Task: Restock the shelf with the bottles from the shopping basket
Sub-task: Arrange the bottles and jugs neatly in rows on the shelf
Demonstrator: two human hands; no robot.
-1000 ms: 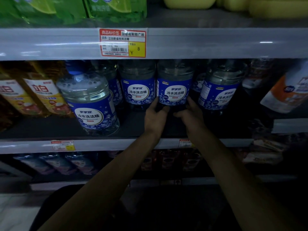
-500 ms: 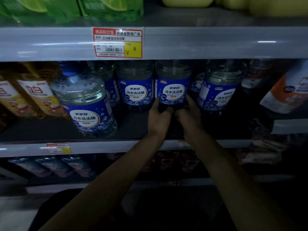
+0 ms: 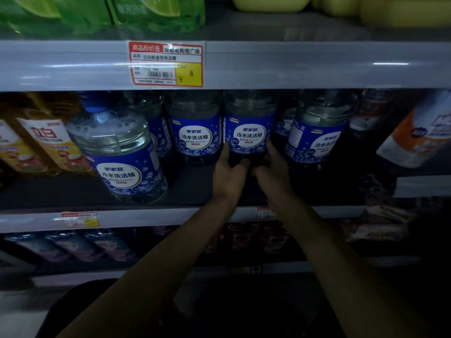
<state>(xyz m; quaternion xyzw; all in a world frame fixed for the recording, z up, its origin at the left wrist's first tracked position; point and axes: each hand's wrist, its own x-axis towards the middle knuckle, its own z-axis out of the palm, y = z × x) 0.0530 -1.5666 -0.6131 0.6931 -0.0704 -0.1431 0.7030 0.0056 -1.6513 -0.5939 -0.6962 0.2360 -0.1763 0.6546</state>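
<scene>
Left hand and right hand grasp the bottle at its base, fingers apparently curled round it; light is poor. Bottle stands upright on the shelf, between similar bottles.

dark shelf carries upright blue-label bottles, yellow bottles left, orange pouch right.

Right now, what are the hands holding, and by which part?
Both grip one blue-labelled bottle low at its base, below the label: left hand on its left side, right hand on its right.
</scene>
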